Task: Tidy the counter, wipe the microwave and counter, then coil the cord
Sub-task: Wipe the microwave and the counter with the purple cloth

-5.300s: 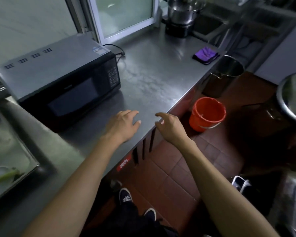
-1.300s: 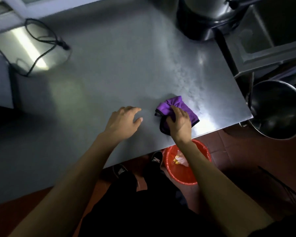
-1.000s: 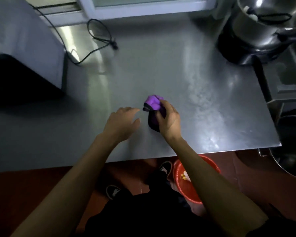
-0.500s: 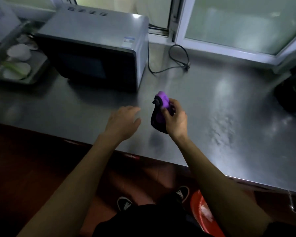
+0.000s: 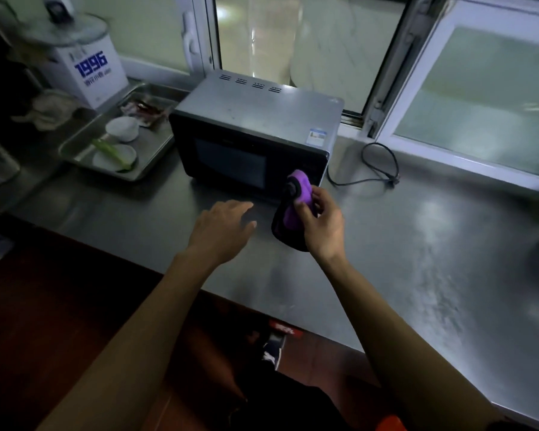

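Head view: right hand (image 5: 322,225) has its grip bunched round the purple cloth (image 5: 294,206) before the microwave (image 5: 252,135), left hand (image 5: 223,228) released above the surface (image 5: 417,244).

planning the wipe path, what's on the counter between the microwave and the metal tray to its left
Nothing: in the head view only a narrow strip of bare steel counter separates the microwave from the metal tray, which holds small white bowls.

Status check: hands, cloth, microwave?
Right hand grips bunched purple cloth, held off the steel counter. Left hand open, empty. Grey microwave just ahead, path unobstructed. Black cord uncoiled.
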Available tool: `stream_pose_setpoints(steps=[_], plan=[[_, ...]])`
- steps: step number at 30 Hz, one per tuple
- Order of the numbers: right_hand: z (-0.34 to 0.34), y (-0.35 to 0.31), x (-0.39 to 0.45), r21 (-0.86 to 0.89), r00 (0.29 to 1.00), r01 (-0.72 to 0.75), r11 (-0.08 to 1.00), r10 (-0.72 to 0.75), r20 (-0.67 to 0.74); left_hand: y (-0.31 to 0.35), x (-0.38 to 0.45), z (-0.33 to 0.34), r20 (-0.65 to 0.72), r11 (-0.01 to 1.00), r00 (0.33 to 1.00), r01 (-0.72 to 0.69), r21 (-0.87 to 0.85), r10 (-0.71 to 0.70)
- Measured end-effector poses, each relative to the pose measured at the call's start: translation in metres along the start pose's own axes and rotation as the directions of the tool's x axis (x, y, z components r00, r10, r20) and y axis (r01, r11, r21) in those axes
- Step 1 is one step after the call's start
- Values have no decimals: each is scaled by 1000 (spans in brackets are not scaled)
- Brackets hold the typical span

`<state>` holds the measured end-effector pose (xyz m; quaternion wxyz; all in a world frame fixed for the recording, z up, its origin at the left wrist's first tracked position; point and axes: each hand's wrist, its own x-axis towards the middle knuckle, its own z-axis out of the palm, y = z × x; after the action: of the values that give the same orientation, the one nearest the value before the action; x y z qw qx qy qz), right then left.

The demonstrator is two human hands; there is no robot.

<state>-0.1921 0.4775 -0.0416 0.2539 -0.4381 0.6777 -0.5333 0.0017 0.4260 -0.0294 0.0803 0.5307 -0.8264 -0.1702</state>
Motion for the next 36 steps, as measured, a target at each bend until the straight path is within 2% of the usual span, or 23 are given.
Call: stream_pose_setpoints(steps=[8,15,21,23,28,32,36], plan=[[32,-32,87,165,996,63,984,-52,-69,-37,83,-29,-62,998,996,-60,37,62],[44,-52,142,225,993,63,972,-39,-107,-43,152,-49,-64,991,990,-125,36,127],[36,-54,179,195,972,65,979,-17,-234,-41,195,-61,-104,972,967,-235,-2,234],[41,-49,188,124,966,59,991,-25,-258,-44,210,-63,-98,962,958,-272,-1,270],[76,-30,207,-206,942,40,978,-106,-317,-59,243,-63,-62,940,938,-342,-11,341],[111,-18,221,-506,934,-89,858,-104,-342,-89,265,-72,-34,916,916,-401,-10,400],[134,-20,232,-645,956,-140,751,-68,-286,-120,288,-85,-35,888,888,-459,-22,458]])
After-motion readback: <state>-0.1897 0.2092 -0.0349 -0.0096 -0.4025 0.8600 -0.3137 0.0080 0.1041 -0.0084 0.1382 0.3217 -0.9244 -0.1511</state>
